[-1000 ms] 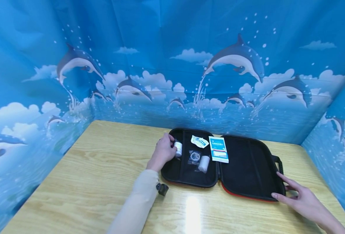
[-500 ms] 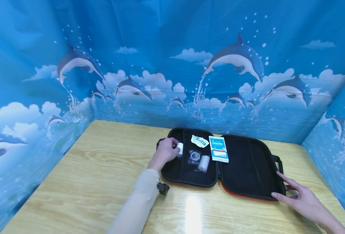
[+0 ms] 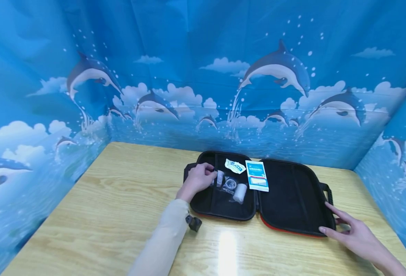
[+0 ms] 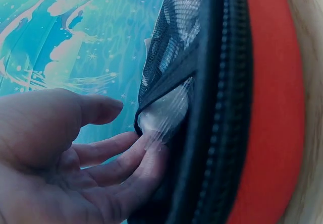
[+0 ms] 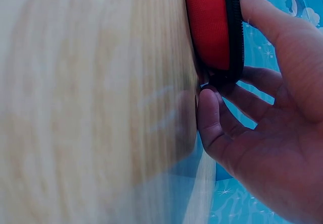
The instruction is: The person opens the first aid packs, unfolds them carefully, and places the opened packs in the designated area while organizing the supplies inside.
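A red zip case with black lining [image 3: 285, 199] lies unfolded on the table. At its left half, my left hand [image 3: 197, 178] touches a plastic-wrapped white roll [image 3: 220, 178]. In the left wrist view, the fingers [image 4: 151, 158] reach against the clear wrapping [image 4: 169, 115], which is partly under the mesh pocket's [image 4: 176, 30] black band; the thumb stands apart from it. My right hand [image 3: 352, 234] holds the near right corner of the case beside its handle [image 3: 328, 193]. The right wrist view has this corner [image 5: 212, 27] between thumb and fingers.
To the right of the left hand lie a wrapped ring-shaped roll [image 3: 230, 184], a larger white roll [image 3: 239, 193] and a torn-looking white packet [image 3: 235, 166]. A blue and white packet [image 3: 257, 175] spans the hinge. A dolphin-print curtain [image 3: 203, 76] hangs behind the wooden table [image 3: 120, 184].
My left hand has moved slightly right, and the wrapped white roll has shifted right, from the fingertips toward the ring-shaped roll. My right hand has stayed at the case corner.
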{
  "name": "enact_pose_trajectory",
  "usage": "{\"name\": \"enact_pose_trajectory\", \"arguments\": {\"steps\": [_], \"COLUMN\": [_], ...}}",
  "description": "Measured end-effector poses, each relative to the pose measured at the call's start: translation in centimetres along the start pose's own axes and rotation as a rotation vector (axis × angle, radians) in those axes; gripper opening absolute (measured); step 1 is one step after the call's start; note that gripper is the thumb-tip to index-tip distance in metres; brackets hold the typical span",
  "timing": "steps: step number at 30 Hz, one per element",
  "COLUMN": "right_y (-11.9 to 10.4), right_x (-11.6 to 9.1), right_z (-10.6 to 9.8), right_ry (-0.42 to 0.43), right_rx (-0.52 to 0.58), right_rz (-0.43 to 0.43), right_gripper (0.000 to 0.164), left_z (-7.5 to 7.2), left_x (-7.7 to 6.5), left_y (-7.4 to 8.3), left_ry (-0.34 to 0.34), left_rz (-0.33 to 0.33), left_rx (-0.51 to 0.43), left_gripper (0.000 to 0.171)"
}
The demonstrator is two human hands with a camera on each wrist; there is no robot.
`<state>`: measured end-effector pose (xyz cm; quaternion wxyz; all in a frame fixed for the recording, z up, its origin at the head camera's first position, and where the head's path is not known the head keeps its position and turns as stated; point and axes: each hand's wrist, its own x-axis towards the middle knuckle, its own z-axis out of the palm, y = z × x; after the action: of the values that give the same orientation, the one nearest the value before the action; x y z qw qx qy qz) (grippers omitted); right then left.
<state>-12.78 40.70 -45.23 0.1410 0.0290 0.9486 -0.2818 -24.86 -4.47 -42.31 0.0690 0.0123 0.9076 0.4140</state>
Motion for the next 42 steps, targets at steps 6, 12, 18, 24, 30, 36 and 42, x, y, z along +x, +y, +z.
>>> {"name": "enact_pose_trajectory", "arguments": {"steps": [6, 12, 18, 24, 30, 36, 42], "right_y": [0.1, 0.0, 0.0, 0.0, 0.0, 0.1, 0.0], "right_x": [-0.1, 0.0, 0.0, -0.1, -0.1, -0.1, -0.1], "right_z": [0.1, 0.0, 0.0, -0.1, 0.0, 0.0, 0.1], "right_ry": [-0.001, 0.003, 0.002, 0.005, 0.019, 0.028, 0.019], "right_rx": [0.007, 0.006, 0.003, -0.004, -0.013, -0.016, -0.012], "right_rz": [0.0, -0.006, -0.007, -0.007, -0.015, -0.024, -0.021], "right_gripper": [0.091, 0.09, 0.09, 0.09, 0.089, 0.089, 0.089], "left_z": [0.7, 1.3, 2.0, 2.3, 2.5, 2.5, 2.0], "left_x": [0.1, 0.3, 0.4, 0.3, 0.4, 0.3, 0.2], "left_y": [-0.1, 0.0, 0.1, 0.4, 0.5, 0.3, 0.1], "left_ry": [-0.019, -0.033, -0.017, 0.01, 0.002, -0.061, -0.103], "left_rz": [-0.027, -0.091, -0.121, -0.132, -0.142, -0.121, -0.118], "left_rx": [-0.048, -0.148, -0.17, -0.208, -0.255, -0.395, -0.444], "left_gripper": [0.042, 0.049, 0.055, 0.059, 0.065, 0.068, 0.066]}}
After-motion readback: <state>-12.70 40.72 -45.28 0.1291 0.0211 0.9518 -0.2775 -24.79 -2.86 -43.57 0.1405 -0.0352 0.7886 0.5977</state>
